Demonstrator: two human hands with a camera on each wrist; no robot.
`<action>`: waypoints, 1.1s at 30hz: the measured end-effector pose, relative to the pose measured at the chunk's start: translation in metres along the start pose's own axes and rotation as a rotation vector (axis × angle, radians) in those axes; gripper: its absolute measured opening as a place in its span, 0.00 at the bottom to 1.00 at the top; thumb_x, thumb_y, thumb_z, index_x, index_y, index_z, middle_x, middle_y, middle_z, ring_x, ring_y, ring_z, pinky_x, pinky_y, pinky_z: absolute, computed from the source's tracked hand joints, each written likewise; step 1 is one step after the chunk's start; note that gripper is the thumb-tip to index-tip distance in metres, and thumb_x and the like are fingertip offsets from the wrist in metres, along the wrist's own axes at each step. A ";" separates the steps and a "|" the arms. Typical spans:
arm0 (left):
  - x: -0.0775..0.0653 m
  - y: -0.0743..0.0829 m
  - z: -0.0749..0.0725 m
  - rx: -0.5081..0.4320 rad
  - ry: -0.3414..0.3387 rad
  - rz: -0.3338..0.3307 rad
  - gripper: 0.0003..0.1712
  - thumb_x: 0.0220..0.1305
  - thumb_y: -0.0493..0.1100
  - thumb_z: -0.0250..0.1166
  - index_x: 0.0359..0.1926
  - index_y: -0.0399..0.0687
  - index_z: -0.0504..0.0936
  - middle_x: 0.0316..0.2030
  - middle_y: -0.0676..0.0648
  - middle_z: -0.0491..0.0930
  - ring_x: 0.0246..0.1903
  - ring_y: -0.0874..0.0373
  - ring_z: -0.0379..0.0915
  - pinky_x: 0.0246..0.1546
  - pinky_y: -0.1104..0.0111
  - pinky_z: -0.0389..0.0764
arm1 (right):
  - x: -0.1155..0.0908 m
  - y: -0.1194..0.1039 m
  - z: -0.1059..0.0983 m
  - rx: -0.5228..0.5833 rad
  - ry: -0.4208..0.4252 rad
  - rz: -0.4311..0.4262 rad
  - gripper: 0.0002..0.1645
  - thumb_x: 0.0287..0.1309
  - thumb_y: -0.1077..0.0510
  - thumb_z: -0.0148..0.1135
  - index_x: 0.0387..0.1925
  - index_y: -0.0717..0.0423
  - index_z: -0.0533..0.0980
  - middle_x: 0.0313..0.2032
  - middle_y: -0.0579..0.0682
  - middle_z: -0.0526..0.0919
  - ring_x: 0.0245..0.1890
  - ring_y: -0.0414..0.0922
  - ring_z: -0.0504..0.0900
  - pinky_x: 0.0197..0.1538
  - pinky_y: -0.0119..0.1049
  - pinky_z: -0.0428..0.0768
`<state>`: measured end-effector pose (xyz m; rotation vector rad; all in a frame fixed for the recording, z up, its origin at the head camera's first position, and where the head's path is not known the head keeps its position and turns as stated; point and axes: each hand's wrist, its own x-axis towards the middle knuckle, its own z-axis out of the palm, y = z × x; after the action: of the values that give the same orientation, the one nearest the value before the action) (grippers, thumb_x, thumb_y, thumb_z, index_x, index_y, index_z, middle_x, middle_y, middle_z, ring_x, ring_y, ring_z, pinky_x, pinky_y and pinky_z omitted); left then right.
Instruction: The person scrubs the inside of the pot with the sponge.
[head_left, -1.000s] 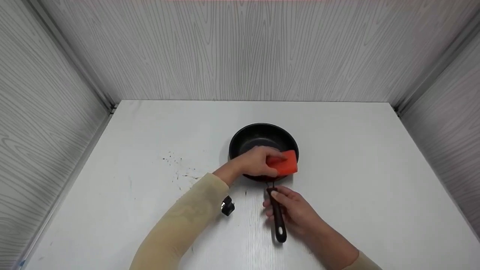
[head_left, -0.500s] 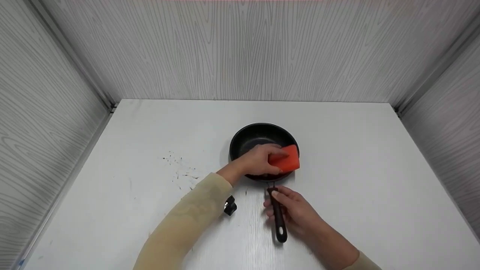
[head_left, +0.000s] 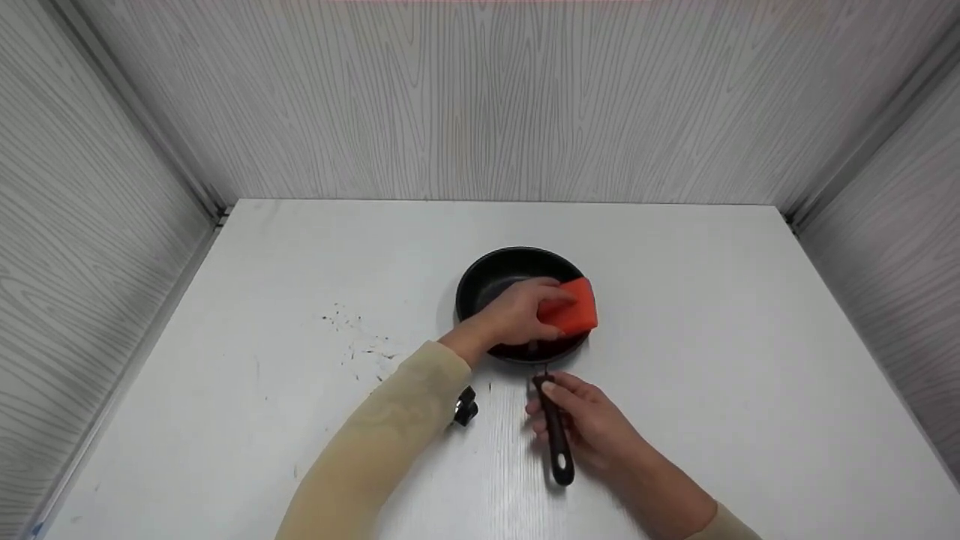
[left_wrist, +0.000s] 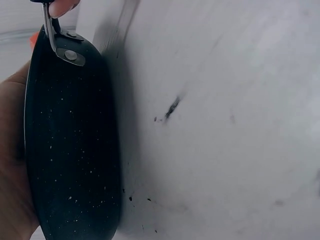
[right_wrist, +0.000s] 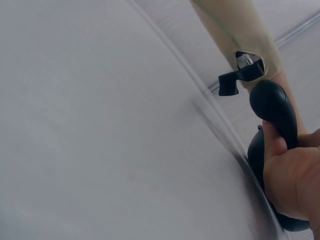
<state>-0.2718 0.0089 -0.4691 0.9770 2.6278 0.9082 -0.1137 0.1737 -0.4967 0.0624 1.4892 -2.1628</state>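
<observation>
A black frying pan [head_left: 517, 259] sits on the white table, its handle toward me. My left hand [head_left: 517, 311] reaches over the rim and pinches an orange sponge [head_left: 576, 311] against the inner right side. Thumb and fingers of my right hand [head_left: 592, 420] grip the dark handle [head_left: 559, 450] near the pan end. In the left wrist view, the pan's speckled outer wall [left_wrist: 75, 140] covers most of the left hand [left_wrist: 15, 150]. The right wrist view shows the handle's rounded end [right_wrist: 270, 102] rising past the right hand [right_wrist: 295, 175].
Dark specks and smudges [head_left: 367, 351] mark the white table [head_left: 712, 337] left of the pan. A small black wrist device [head_left: 466, 409] sticks out at the left sleeve [head_left: 390, 427]. Grey wood-grain panels [head_left: 480, 97] stand at the back and both sides.
My left hand has slid the sponge away from me along the pan's right inner side. The right hand keeps its grip on the handle, and the pan stays nearly in place.
</observation>
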 end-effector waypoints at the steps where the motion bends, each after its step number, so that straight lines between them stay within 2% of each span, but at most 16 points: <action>1: 0.000 0.000 0.000 0.005 0.004 0.002 0.35 0.65 0.47 0.76 0.72 0.61 0.80 0.75 0.47 0.70 0.72 0.54 0.66 0.72 0.66 0.66 | 0.000 0.000 0.000 0.001 0.003 -0.001 0.24 0.80 0.58 0.56 0.67 0.69 0.67 0.39 0.54 0.88 0.29 0.43 0.87 0.37 0.35 0.86; 12: 0.006 0.001 -0.001 0.100 0.042 0.013 0.35 0.64 0.46 0.76 0.72 0.61 0.79 0.74 0.47 0.70 0.70 0.53 0.68 0.70 0.65 0.68 | -0.001 -0.002 0.001 0.014 0.016 -0.004 0.22 0.80 0.58 0.57 0.65 0.69 0.69 0.39 0.55 0.88 0.30 0.43 0.88 0.37 0.34 0.87; 26: 0.010 -0.003 -0.002 0.160 0.037 -0.006 0.36 0.66 0.47 0.75 0.74 0.62 0.77 0.75 0.45 0.69 0.72 0.51 0.66 0.72 0.62 0.68 | -0.001 -0.001 -0.001 0.008 0.022 -0.013 0.24 0.80 0.58 0.56 0.66 0.69 0.68 0.39 0.55 0.87 0.30 0.43 0.88 0.37 0.35 0.87; 33: 0.010 -0.003 -0.004 0.226 0.034 -0.020 0.35 0.68 0.49 0.73 0.75 0.63 0.76 0.76 0.44 0.67 0.73 0.50 0.63 0.73 0.59 0.66 | -0.001 0.000 -0.002 0.006 0.022 -0.018 0.23 0.80 0.58 0.56 0.66 0.69 0.69 0.39 0.55 0.88 0.30 0.43 0.88 0.37 0.34 0.87</action>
<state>-0.2821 0.0115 -0.4673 0.9910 2.8100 0.6383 -0.1133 0.1755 -0.4971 0.0750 1.5010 -2.1875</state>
